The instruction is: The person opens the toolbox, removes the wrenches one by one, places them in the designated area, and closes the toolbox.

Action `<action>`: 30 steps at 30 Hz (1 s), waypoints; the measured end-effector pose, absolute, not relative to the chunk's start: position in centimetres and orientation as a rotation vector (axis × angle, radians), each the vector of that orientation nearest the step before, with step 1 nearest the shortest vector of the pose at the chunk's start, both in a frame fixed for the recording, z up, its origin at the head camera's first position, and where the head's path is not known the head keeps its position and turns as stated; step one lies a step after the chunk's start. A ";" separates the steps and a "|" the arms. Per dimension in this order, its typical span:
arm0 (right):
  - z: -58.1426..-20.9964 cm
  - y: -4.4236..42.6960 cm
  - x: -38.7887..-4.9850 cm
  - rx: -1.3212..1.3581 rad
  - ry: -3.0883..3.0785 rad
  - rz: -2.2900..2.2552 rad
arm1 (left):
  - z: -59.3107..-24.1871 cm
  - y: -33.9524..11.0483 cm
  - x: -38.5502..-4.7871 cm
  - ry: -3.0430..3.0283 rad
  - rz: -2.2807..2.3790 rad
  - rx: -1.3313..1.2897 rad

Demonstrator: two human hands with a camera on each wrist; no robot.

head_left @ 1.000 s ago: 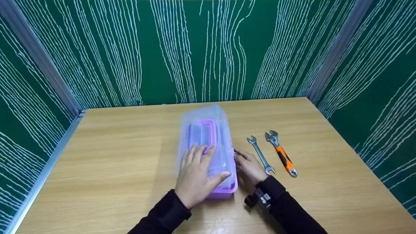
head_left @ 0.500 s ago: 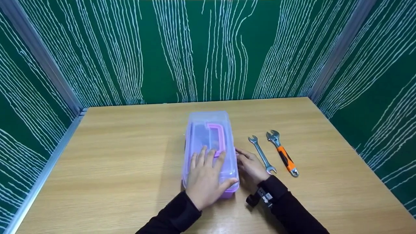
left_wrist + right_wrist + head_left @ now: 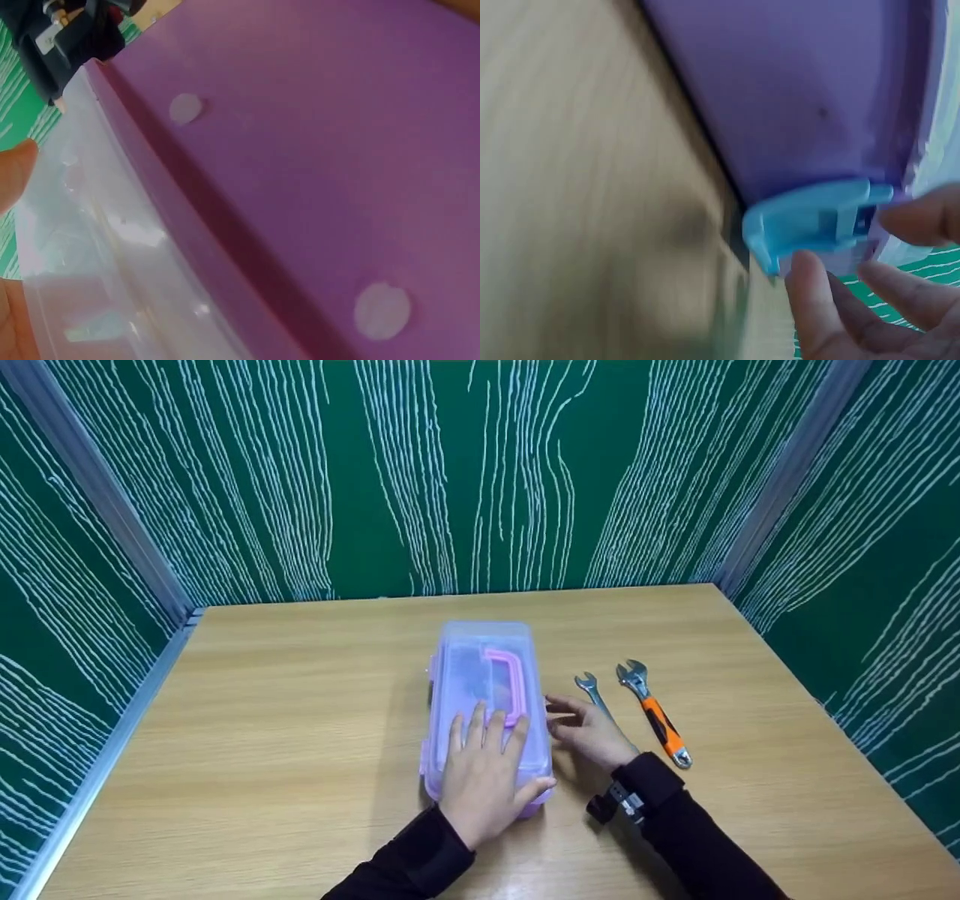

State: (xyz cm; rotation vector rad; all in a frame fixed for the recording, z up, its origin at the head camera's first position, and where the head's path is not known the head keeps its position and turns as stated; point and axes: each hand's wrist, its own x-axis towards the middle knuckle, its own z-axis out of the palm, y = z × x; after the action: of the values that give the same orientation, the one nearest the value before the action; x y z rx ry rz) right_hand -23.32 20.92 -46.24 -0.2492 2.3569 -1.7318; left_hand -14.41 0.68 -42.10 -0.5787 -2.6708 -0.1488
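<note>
A purple plastic toolbox [image 3: 487, 675] with a translucent lid and a pink carry handle [image 3: 516, 682] stands in the middle of the table, its lid down. My left hand [image 3: 484, 784] rests on the near part of the lid, fingers spread. My right hand [image 3: 589, 731] is at the toolbox's right side. In the right wrist view, its thumb and fingertips are around a light blue latch [image 3: 802, 221] on the purple wall, with no firm grip visible. The left wrist view shows a purple face [image 3: 300, 150] of the toolbox with two pale round spots, beside the clear lid [image 3: 112, 225].
An open-ended wrench [image 3: 590, 687] lies right of the toolbox, partly hidden by my right hand. Further right is an adjustable wrench [image 3: 654, 716] with an orange and black handle. The wooden table [image 3: 285, 720] is bordered by green walls [image 3: 375, 510] with white lines.
The toolbox lid, tilted one second ago, has come down level. My left hand moved slightly right with it. My right hand has shifted a little right, now covering part of the open-ended wrench.
</note>
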 end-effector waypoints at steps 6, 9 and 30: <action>-46.4 20.9 -24.0 -0.358 2.480 -1.500 | -42.3 0.7 -14.5 -2.635 -0.140 -0.583; -46.7 20.7 -24.3 -0.384 2.500 -1.459 | -42.4 0.8 -14.6 -2.614 -0.154 -0.589; -44.9 23.7 -24.1 -0.271 2.464 -1.596 | -42.6 0.6 -14.5 -2.578 -0.112 -0.588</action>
State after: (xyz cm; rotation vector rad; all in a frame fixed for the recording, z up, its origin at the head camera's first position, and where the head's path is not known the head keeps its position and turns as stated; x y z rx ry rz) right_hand -24.06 23.74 -44.93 -0.2713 2.4635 -1.5959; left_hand -14.51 0.59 -42.61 -0.5877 -2.5777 -0.1121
